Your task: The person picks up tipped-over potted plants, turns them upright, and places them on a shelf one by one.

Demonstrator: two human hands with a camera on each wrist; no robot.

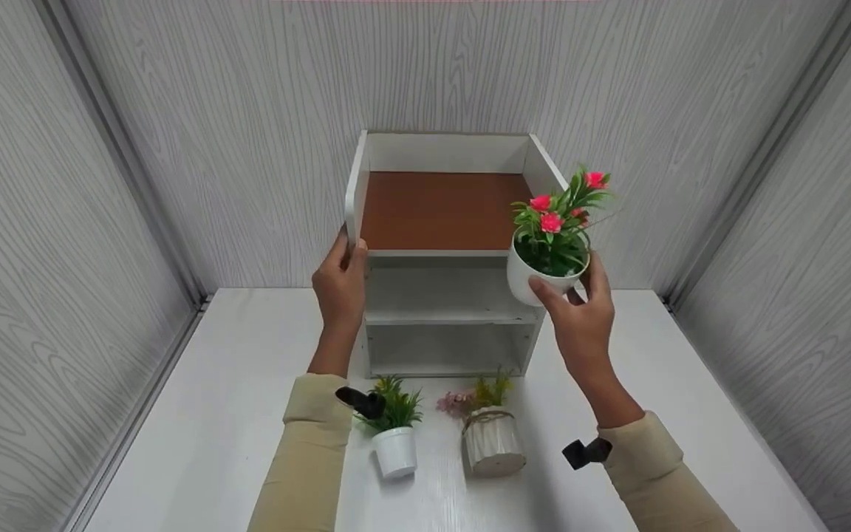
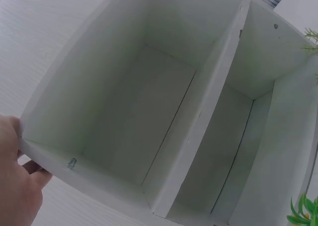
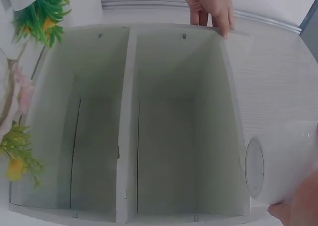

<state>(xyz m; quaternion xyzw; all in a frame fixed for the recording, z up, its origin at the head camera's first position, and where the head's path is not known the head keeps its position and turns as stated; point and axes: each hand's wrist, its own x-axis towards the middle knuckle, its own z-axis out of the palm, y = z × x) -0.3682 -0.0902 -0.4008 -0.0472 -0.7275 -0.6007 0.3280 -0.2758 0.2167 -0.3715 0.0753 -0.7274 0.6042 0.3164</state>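
Note:
My left hand (image 1: 340,288) grips the front edge of the left side panel of a small white shelf unit (image 1: 355,185), thumb on the inner side. With my right hand (image 1: 584,321) I hold a white flower pot (image 1: 523,279) with pink flowers and green leaves. The pot is tilted, in front of the unit's right side in the head view. A brown surface (image 1: 444,210) covers the unit's top level, and two open compartments lie below. In the right wrist view the pot's base (image 3: 256,169) faces the unit's side.
In front of the unit, a white pot (image 1: 396,452) with a green plant and a wood-look pot (image 1: 496,443) with pink and yellow flowers lie tipped on the white table (image 1: 196,414). Grey wood-grain panels (image 1: 233,89) surround the table at the back and sides.

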